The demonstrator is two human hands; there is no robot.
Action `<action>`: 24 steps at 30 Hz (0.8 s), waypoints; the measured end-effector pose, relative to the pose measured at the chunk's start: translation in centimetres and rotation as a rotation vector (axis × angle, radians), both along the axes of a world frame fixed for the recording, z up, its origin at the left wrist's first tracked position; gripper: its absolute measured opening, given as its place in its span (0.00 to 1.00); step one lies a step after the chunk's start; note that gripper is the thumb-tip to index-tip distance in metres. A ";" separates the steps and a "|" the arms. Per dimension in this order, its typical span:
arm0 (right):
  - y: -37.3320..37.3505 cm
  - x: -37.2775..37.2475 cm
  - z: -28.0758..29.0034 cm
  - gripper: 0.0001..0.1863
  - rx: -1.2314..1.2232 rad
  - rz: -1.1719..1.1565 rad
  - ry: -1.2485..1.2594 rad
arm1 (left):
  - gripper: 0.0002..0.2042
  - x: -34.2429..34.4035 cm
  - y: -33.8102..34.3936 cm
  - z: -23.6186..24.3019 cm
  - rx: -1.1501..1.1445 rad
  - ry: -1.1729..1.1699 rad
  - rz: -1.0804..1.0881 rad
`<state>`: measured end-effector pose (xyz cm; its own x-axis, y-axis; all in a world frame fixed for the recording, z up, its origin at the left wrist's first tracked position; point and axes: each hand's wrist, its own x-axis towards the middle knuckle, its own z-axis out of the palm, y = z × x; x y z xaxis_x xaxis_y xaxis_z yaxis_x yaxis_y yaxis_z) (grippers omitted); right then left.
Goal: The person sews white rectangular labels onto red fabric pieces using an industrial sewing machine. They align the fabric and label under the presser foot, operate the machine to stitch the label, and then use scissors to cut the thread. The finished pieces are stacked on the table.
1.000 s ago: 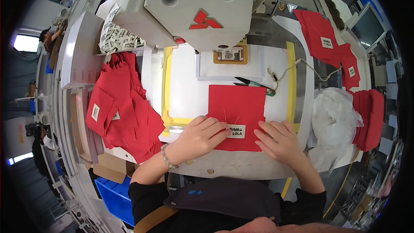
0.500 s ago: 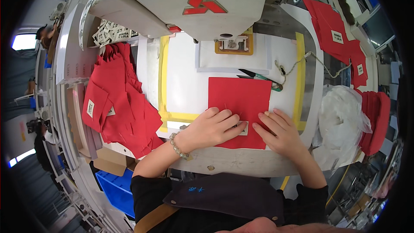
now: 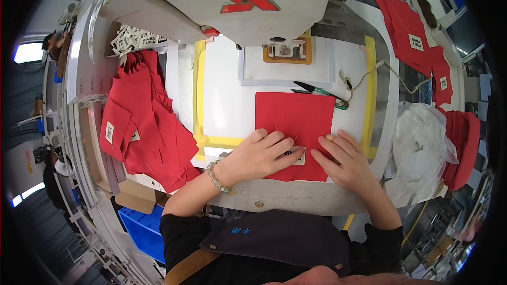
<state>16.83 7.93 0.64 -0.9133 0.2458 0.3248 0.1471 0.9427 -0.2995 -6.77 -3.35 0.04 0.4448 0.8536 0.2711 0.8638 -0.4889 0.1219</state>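
Note:
A red fabric piece (image 3: pixel 293 113) lies flat on the white work surface before me, with a small white printed label (image 3: pixel 300 159) near its lower edge. My left hand (image 3: pixel 262 155) rests on the cloth, fingers spread and slightly bent, the fingertips at the label and partly covering it. At the cloth's right edge lies my right hand (image 3: pixel 346 161), its fingers stretched out over the fabric. A small pale spot shows on one of its fingers; what it is I cannot tell. Scissors with green handles (image 3: pixel 338 103) lie just above the cloth, tied to a cord.
A white machine head (image 3: pixel 237 16) overhangs the far side, above a brass-coloured plate (image 3: pixel 288 53). Red labelled pieces (image 3: pixel 150 121) are heaped at left, beside loose labels (image 3: pixel 134 39). More red pieces (image 3: pixel 404 37) lie at far right, above a clear plastic bag (image 3: pixel 420 148).
My view has shifted slightly. Both hands stay on the red cloth in nearly the same places, and nothing has been picked up or let go.

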 end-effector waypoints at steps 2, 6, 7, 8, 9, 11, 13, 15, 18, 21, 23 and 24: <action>0.0 0.0 0.0 0.15 -0.006 -0.001 -0.002 | 0.18 0.0 0.0 0.0 -0.001 -0.005 0.002; -0.1 0.0 0.0 0.15 -0.012 -0.007 0.005 | 0.18 0.0 0.1 0.0 0.015 -0.011 0.002; -0.1 0.0 -0.1 0.15 -0.014 -0.007 0.008 | 0.18 0.0 0.0 0.0 0.022 -0.010 0.002; 0.0 0.0 -0.2 0.16 -0.042 -0.010 0.023 | 0.18 0.0 0.0 -0.1 0.032 -0.008 0.000; 0.0 0.0 -0.3 0.17 -0.070 -0.014 0.038 | 0.18 0.0 -0.1 -0.1 -0.001 -0.061 0.012; 0.3 -0.2 -0.4 0.19 -0.115 -0.032 0.073 | 0.18 0.1 -0.4 -0.1 -0.068 -0.169 0.034; 1.2 -0.9 -0.2 0.20 -0.150 -0.063 0.113 | 0.19 0.1 -0.4 0.2 -0.130 -0.295 0.084; 2.1 -2.1 0.2 0.20 -0.066 -0.162 0.086 | 0.20 0.2 -0.3 0.6 -0.189 -0.388 0.113; 3.6 -4.5 1.0 0.21 0.018 -0.300 0.046 | 0.20 0.4 -0.1 1.1 -0.243 -0.447 0.111; 4.8 -6.0 1.3 0.21 0.060 -0.377 -0.009 | 0.15 0.8 0.0 1.0 -0.240 -0.419 0.088; 5.3 -6.1 1.0 0.19 0.058 -0.345 -0.050 | 0.11 0.9 -0.2 0.7 -0.216 -0.376 0.069; 5.4 -6.0 0.8 0.18 0.069 -0.328 -0.038 | 0.10 1.0 -0.3 0.8 -0.197 -0.351 0.060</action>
